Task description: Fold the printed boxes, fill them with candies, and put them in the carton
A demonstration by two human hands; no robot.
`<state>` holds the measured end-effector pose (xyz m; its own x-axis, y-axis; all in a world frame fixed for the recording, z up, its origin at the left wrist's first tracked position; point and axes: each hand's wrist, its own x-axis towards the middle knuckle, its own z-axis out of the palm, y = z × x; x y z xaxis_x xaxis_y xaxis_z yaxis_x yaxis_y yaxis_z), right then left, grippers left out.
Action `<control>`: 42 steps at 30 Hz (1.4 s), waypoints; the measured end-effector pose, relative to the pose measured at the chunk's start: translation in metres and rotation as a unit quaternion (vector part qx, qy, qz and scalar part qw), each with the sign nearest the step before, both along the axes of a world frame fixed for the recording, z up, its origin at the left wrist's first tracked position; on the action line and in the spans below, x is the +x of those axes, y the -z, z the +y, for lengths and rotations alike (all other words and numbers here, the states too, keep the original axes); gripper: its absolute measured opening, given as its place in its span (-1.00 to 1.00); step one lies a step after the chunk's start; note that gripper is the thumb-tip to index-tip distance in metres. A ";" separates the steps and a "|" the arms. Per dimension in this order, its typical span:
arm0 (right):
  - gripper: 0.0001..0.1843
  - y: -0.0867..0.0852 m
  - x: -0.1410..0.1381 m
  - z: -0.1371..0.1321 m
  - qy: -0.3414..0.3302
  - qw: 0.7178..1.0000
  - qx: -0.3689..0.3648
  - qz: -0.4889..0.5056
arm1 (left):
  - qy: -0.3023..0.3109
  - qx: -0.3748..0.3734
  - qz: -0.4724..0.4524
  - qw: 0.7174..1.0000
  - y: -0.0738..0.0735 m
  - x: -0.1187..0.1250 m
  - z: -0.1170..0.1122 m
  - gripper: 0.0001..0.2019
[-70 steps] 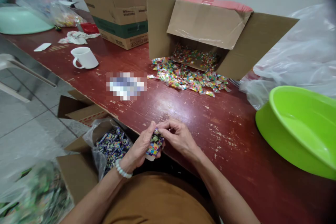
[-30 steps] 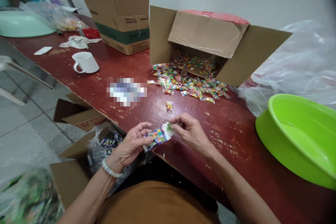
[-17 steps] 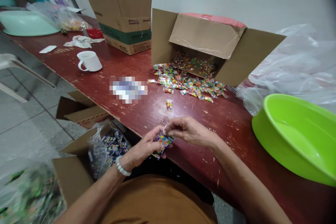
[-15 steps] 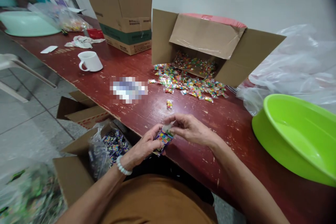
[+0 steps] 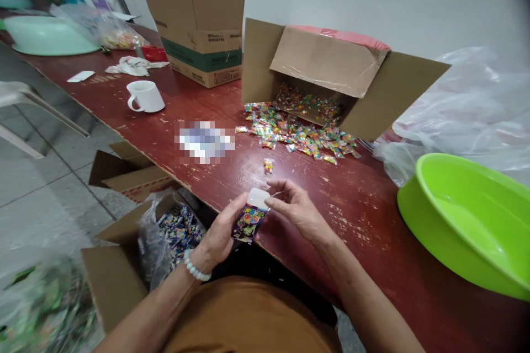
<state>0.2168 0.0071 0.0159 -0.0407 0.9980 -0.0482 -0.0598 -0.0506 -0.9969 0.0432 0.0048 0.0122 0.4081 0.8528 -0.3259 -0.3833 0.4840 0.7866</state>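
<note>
I watch a long, scuffed red wooden table (image 5: 368,204)
An open brown cardboard carton (image 5: 318,69) blocks the back, an oval lime-green plastic basin (image 5: 418,209) the right; colourful wrapped candies (image 5: 302,140) heap at the carton's mouth, tabletop stretching from them to the near edge. There the left hand (image 5: 221,233) grips a small purple printed card box (image 5: 249,226); the right hand (image 5: 296,207), fingers parted, has its thumb by the white flap (image 5: 257,197)

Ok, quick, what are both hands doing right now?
Left hand: holding the small printed box.
Right hand: open, beside the box's white flap; whether it touches can't be told.
</note>
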 end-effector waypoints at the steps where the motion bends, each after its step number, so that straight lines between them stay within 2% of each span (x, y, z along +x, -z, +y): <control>1: -0.53 0.006 -0.003 -0.001 -0.021 0.999 -0.031 0.034 | -0.005 -0.015 0.002 1.000 0.001 0.001 0.000 -0.65; 3: -0.50 0.016 -0.011 -0.003 -0.050 0.992 -0.071 0.088 | -0.003 -0.015 0.011 1.000 0.003 0.004 -0.002 -0.64; 5: -0.59 0.023 -0.019 -0.006 -0.039 0.993 -0.063 0.096 | -0.021 0.032 0.023 0.999 0.005 0.005 -0.003 -0.69; 7: -0.73 0.023 -0.023 -0.009 0.008 0.999 0.007 0.048 | -0.048 0.071 0.028 0.996 0.006 0.005 -0.002 -0.74; 8: -0.78 0.022 -0.023 -0.010 0.031 0.998 0.056 0.008 | -0.045 0.066 0.024 0.997 0.005 0.005 -0.001 -0.74; 10: -0.85 0.016 -0.020 -0.013 0.034 0.986 0.148 -0.070 | 0.003 0.005 -0.003 1.000 0.002 0.002 0.002 -0.67; 12: -0.84 0.010 -0.015 -0.017 -0.007 0.972 0.200 -0.123 | 0.043 -0.063 -0.043 0.996 -0.001 0.000 0.005 -0.61; 14: -0.78 0.007 -0.013 -0.018 -0.033 0.970 0.189 -0.152 | 0.044 -0.095 -0.061 0.993 -0.004 -0.001 0.005 -0.59; 17: -0.70 0.007 -0.015 -0.017 -0.006 0.988 0.077 -0.134 | 0.019 -0.092 -0.047 0.995 -0.006 0.001 0.004 -0.53; 19: -0.74 0.008 -0.017 -0.015 0.001 0.995 0.034 -0.090 | 0.004 -0.077 -0.035 0.996 -0.006 0.002 0.003 -0.49; 24: -0.84 0.006 -0.014 -0.012 -0.079 0.993 0.070 -0.044 | 0.007 -0.076 -0.022 0.997 -0.001 -0.002 0.003 -0.44; 29: -0.85 0.001 -0.010 -0.013 -0.096 0.979 0.129 -0.121 | 0.016 -0.068 -0.011 0.998 0.005 -0.001 0.001 -0.42; 31: -0.82 0.001 -0.010 -0.011 -0.082 0.979 0.116 -0.147 | 0.019 -0.064 -0.007 0.998 0.006 0.001 0.000 -0.40; 35: -0.79 0.003 -0.010 -0.007 -0.056 0.986 0.044 -0.151 | 0.032 -0.064 0.004 0.997 0.006 0.002 0.000 -0.39; 40: -0.83 0.003 -0.010 -0.014 -0.089 0.964 0.179 -0.176 | 0.009 -0.101 -0.023 0.995 0.004 -0.001 0.007 -0.63; 42: -0.86 0.005 -0.013 -0.020 -0.079 0.954 0.219 -0.190 | -0.004 -0.112 -0.027 0.993 0.002 0.000 0.007 -0.71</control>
<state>0.2042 -0.0128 0.0109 -0.2548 0.9090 0.3298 0.2843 0.3964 -0.8729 0.0430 0.0117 0.0098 0.4239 0.7646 -0.4855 -0.4260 0.6414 0.6381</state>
